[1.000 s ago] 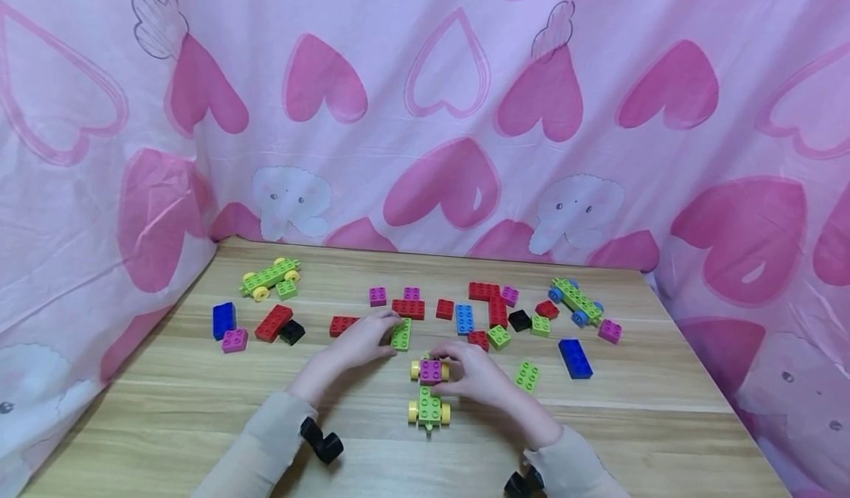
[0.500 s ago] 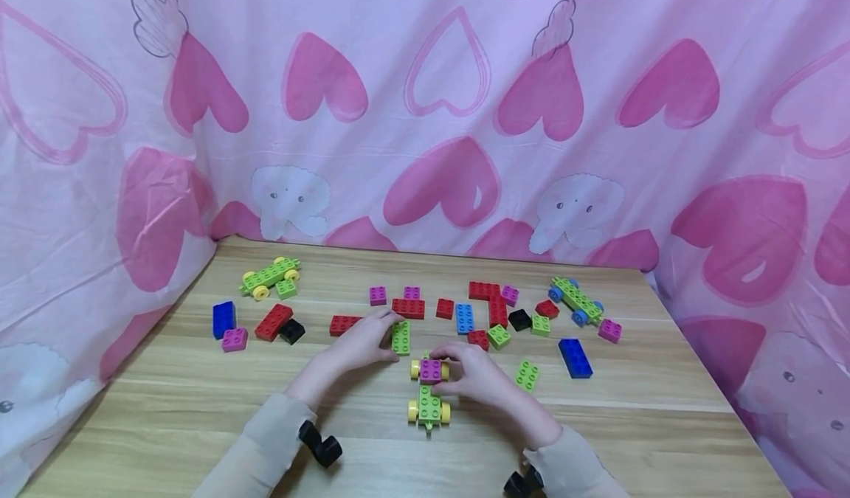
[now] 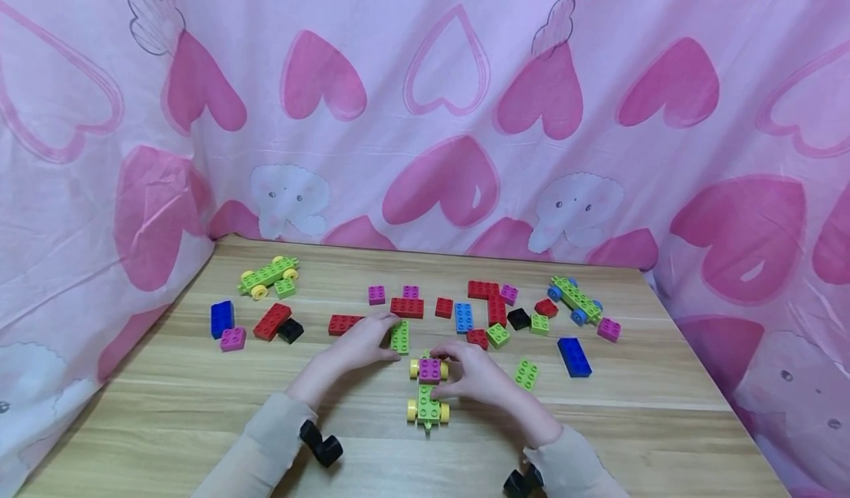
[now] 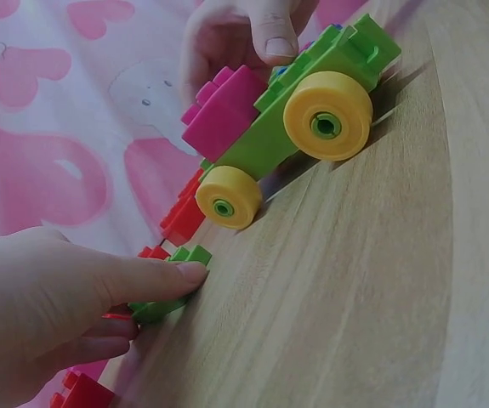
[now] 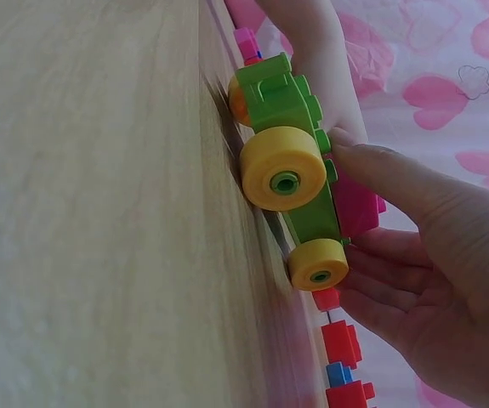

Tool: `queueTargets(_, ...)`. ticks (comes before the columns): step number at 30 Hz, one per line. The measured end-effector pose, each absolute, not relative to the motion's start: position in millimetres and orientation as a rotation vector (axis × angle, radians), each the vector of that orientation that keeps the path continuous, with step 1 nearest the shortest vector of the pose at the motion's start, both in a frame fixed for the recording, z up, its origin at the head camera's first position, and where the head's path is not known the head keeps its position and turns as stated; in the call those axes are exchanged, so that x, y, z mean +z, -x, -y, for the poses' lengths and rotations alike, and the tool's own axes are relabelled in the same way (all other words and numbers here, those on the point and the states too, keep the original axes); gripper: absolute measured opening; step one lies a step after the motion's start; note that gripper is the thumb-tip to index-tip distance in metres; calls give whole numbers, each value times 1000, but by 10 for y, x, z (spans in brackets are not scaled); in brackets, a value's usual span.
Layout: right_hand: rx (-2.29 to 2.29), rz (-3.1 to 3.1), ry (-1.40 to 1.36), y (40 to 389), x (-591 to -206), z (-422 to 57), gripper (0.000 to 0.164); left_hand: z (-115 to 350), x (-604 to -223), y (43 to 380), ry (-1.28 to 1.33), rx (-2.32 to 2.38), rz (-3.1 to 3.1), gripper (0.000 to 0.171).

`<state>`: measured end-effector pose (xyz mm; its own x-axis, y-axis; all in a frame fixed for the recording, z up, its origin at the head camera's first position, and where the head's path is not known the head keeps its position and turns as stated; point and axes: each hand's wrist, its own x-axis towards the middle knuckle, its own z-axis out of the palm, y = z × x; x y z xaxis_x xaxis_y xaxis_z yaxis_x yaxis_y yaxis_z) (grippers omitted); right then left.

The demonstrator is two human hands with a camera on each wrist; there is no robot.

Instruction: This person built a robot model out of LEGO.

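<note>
A green toy car base with yellow wheels [image 3: 429, 409] stands on the table in front of me. On its far end sits a pink brick [image 3: 429, 369], studs up. My right hand [image 3: 474, 374] holds the car around this brick. In the right wrist view its thumb [image 5: 376, 166] lies at the studs behind the pink brick, its other fingers at the far end. My left hand [image 3: 361, 341] pinches a long green brick [image 3: 400, 337] on the table, left of and beyond the car. The left wrist view shows the thumb [image 4: 163, 276] along this brick; the other fingers are partly hidden.
Several loose bricks, including a red brick [image 3: 407, 308] and a light blue brick [image 3: 463, 318], lie beyond my hands. A yellow-wheeled base [image 3: 268, 277] stands back left, a blue-wheeled base [image 3: 575, 300] back right. A green brick [image 3: 526, 374] lies right of my right hand.
My right thumb has slid slightly back from the pink brick onto the car base. The left hand and the green brick stay almost where they were.
</note>
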<state>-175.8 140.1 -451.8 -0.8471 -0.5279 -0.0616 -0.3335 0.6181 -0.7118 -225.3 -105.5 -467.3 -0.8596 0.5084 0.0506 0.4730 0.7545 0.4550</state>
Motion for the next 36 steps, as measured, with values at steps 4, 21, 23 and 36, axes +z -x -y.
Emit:
queueTargets(4, -1049, -2580, 704, 1766, -4531, -1401, 68, 1062, -4688, 2252, -816, 727, -2865, 67)
queueTargets(21, -1057, -2604, 731, 1729, -4533, -1409, 69, 1067, -4647, 2176, -774, 779, -2895, 72)
queueTargets(23, -1072, -2599, 728, 1716, -4532, -1417, 70, 1064, -4613, 2163, -786, 811, -2911, 72)
queueTargets(36, -1051, -2607, 720, 1700, -4564, -1467, 74, 975, -4343, 2020, -953, 929, -2901, 72)
